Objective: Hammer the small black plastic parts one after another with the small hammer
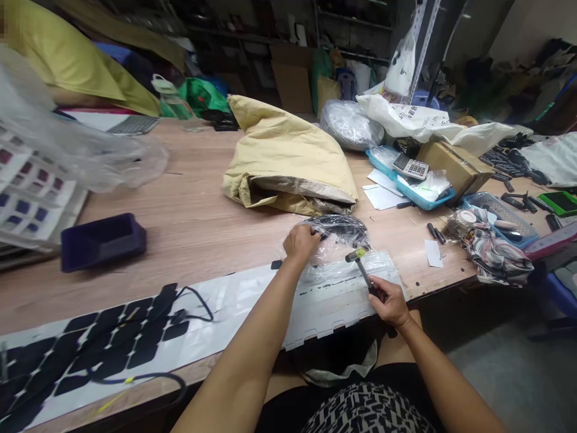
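My right hand (391, 302) is wrapped round the dark handle of a small two-faced mallet (363, 270), one face yellowish and the other dark. Its head points up and left, above a white sheet (333, 307) along the table's front edge. At the mouth of a clear plastic bag (331, 255) is my left hand (301, 242), its fingers curled in beside black pieces (345, 226) in the bag. What those fingers pinch is hidden. Further left, rows of black square pads (121, 334) lie on the white sheet, with a dark cord (198, 316) over them.
A yellow sack (288, 150) lies open behind the bag. To the left sits a dark purple tray (103, 243). Blue baskets (426, 195), a calculator (410, 166) and a cardboard box (453, 168) stand at right. Across the table is a person in a yellow sleeve (67, 54).
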`<state>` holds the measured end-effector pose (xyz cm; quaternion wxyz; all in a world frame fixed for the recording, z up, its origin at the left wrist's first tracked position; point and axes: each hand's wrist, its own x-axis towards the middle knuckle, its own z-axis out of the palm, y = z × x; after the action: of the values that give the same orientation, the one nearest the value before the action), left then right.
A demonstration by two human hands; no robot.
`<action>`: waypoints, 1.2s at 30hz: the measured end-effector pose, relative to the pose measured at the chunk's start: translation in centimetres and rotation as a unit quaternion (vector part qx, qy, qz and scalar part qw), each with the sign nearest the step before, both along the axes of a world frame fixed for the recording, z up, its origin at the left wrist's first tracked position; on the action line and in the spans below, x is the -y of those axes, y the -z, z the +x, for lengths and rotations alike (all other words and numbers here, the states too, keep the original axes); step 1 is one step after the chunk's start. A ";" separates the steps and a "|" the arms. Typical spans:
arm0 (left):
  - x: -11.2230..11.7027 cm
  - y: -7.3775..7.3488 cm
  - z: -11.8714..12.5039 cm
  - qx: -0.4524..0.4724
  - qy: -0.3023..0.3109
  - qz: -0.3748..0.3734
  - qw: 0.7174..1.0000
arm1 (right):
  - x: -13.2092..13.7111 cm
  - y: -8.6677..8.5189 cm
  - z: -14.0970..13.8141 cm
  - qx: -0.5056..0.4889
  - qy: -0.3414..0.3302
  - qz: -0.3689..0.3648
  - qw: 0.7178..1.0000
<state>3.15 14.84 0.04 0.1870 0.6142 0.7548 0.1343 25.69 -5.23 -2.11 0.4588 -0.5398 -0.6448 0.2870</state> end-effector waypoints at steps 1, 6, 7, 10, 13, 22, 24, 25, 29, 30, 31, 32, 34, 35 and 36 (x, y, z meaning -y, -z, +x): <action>0.0 0.2 0.3 -0.010 -0.001 -0.003 1.000 | 0.0 -0.1 0.0 0.001 0.000 -0.001 1.000; 1.3 0.2 0.7 -0.039 0.027 -0.015 0.999 | 0.1 -0.2 -0.1 -0.002 -0.006 0.000 1.000; 1.9 -0.1 0.5 -0.037 0.035 -0.016 0.999 | 0.1 -0.2 -0.1 -0.003 -0.006 0.000 1.000; 4.4 -0.7 0.0 -0.011 0.077 0.011 0.997 | 0.0 0.3 0.0 -0.006 -0.005 -0.003 1.000; 7.5 -0.4 -0.3 0.047 0.160 0.039 0.985 | 0.0 0.6 0.1 -0.005 -0.004 -0.002 1.000; 10.9 3.8 -0.9 0.237 0.243 0.104 0.935 | 0.0 0.3 0.3 0.017 -0.021 0.006 1.000; 10.7 4.0 -1.1 0.254 0.236 0.112 0.931 | 0.0 0.3 0.3 0.032 -0.020 0.013 0.999; 10.7 4.0 -1.2 0.261 0.232 0.115 0.930 | 0.0 0.3 0.3 0.043 -0.020 0.018 0.999; 10.4 4.2 -1.2 0.286 0.222 0.116 0.925 | -0.1 -0.4 -0.1 0.098 -0.024 0.029 0.995; 10.4 4.2 -1.1 0.289 0.218 0.114 0.925 | 0.0 -0.7 -0.3 0.107 -0.027 0.032 0.993; 10.4 4.3 -1.0 0.291 0.216 0.113 0.925 | 0.0 -1.0 -0.5 0.112 -0.031 0.038 0.993; 10.4 4.4 -1.0 0.292 0.214 0.112 0.925 | 0.0 -1.4 -0.8 0.115 -0.034 0.044 0.992; 10.4 4.5 -0.9 0.293 0.211 0.112 0.926 | 0.2 -2.1 -1.5 0.116 -0.040 0.057 0.991; 10.3 4.6 -0.8 0.294 0.210 0.112 0.926 | 0.2 -2.3 -1.9 0.117 -0.042 0.064 0.990; 10.3 4.6 -0.8 0.294 0.208 0.111 0.926 | 0.3 -2.5 -2.2 0.121 -0.045 0.071 0.989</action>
<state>2.34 4.51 -4.61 0.3543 0.7072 0.5020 0.3499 23.49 -5.53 0.41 0.4013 -0.5067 -0.7382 0.1932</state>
